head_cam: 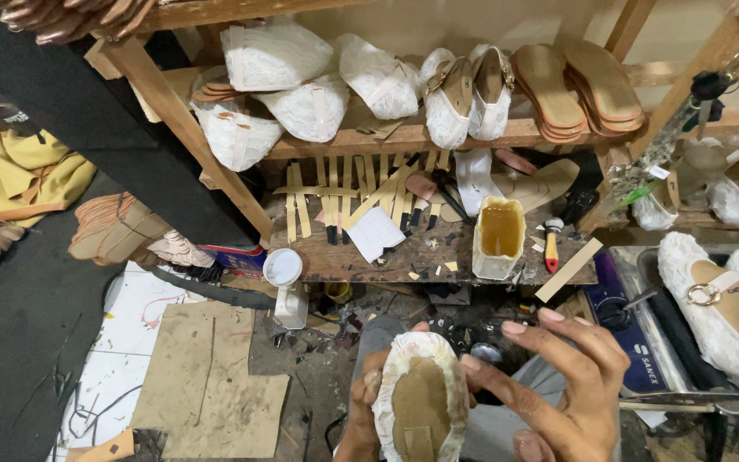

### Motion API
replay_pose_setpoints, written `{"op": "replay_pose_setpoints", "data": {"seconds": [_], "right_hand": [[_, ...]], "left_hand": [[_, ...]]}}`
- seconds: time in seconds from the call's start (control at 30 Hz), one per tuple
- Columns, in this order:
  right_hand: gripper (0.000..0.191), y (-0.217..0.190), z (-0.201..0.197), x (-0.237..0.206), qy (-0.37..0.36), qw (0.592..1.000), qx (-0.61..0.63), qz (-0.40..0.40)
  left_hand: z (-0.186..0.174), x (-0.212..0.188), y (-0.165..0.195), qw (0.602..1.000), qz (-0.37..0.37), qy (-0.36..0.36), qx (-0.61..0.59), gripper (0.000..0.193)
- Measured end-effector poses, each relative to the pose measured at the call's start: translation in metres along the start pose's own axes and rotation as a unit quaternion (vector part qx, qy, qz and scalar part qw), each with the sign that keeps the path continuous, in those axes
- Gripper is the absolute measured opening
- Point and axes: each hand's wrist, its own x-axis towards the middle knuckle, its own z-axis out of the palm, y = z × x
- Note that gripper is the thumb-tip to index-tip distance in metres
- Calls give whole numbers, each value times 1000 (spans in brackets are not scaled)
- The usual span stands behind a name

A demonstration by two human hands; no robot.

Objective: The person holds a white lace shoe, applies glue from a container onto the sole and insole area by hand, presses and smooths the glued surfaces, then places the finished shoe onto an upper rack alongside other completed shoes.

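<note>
A shoe form wrapped in white lace with a tan sole piece on its underside stands sole-up at the bottom middle of the head view. My left hand grips it from the left and below, thumb against its edge. My right hand is just to its right, fingers spread and curled, the fingertips touching the lace edge. A yellowish plastic container of amber glue sits on the worn wooden bench just beyond.
The bench holds tan straps, a white paper and scraps. A shelf above carries white lace-covered shoes and stacked tan soles. More lace shoes lie on the right. Cardboard sheets cover the floor at left.
</note>
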Motion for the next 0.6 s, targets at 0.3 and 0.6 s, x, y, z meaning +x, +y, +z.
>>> {"op": "replay_pose_setpoints", "data": {"seconds": [0.3,0.6], "right_hand": [[57,-7,3,15,13,999,5,-39],[48,-7,5,5,20,999,33,-14]], "left_hand": [[-23,5,-4,993,21,-112,12,101],[-17,0,-5,996,5,-66,-65,101]]}}
